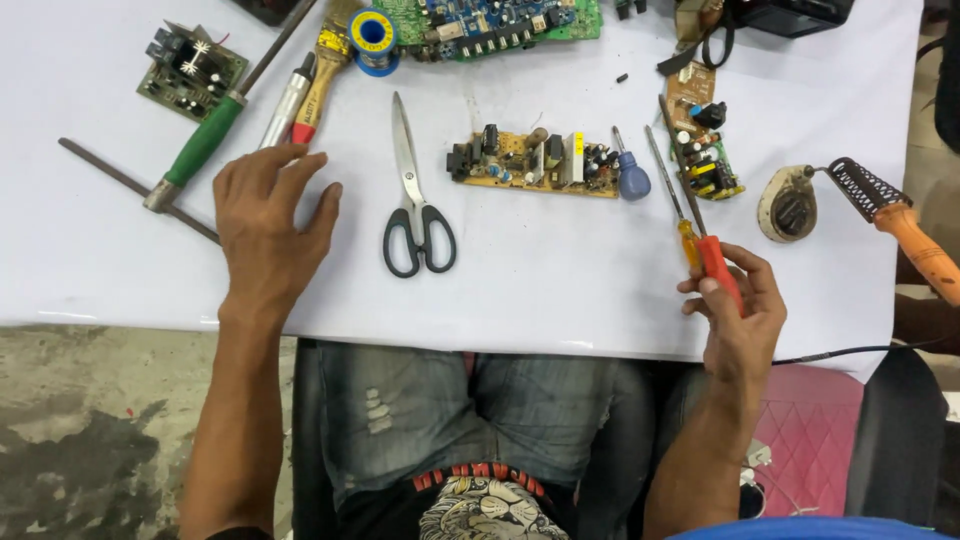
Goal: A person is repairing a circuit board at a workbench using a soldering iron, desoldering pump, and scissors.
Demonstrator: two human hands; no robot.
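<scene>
- The white table point(560, 280) fills the far part of the view, and your knees in grey jeans sit under its near edge.
- Your left hand point(268, 232) lies palm down on the table at the left, fingers spread apart and holding nothing; its fingertips come just beside the red tip of a brush point(318, 82) and a silver pen-like tool point(286, 102).
- Your right hand point(738, 310) is at the near right edge of the table, fingers curled and clamped on the red-handled screwdriver point(712, 252).
- The red handle runs between your thumb and fingers, and its thin metal shaft points far and left, away from your palm, toward the small boards.
- A yellow-handled screwdriver point(688, 242) lies just beside the red one, on its left; whether your fingers also grip it, you cannot tell.
- A green circuit board point(500, 25) lies at the far edge, with a spool of solder point(373, 35) at its left.
- A tan circuit board point(530, 162) lies in the middle, with a blue-handled screwdriver point(630, 175) touching its right end.
- Black-handled scissors point(415, 205) lie closed between your two hands.
- A green-handled tool point(205, 140) lies far left, near a small dark board point(192, 70).
- A soldering iron with an orange handle point(905, 235) lies at the right, beside a round stand point(788, 205).
- A narrow board point(705, 140) lies beyond your right hand.
</scene>
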